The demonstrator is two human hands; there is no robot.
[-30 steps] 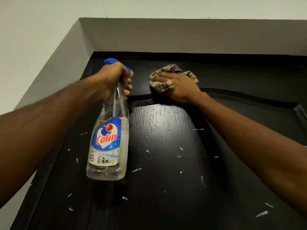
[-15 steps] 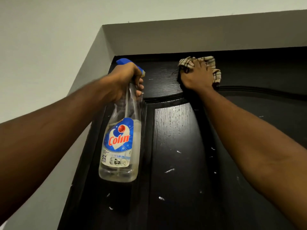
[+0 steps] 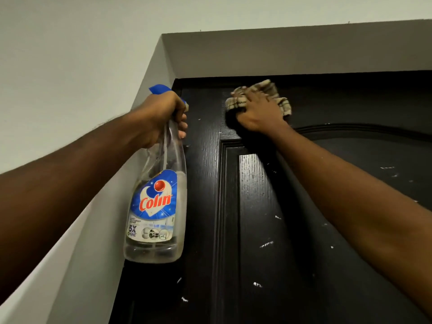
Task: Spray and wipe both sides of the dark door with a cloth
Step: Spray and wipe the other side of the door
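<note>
At the top rail of the dark door (image 3: 257, 206), our right hand (image 3: 257, 113) presses the checked cloth (image 3: 238, 102), fingers seemingly curled into it; our left hand (image 3: 161, 115) clasps the spray bottle (image 3: 156, 206). Wiping step; next we should work downward across the white specks (image 3: 266, 244).

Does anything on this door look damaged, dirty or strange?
Yes. Small white flecks are scattered over the dark door, mostly on the panels below the cloth. They stand out against the black surface; whether they are paint or chips, I cannot tell.
</note>
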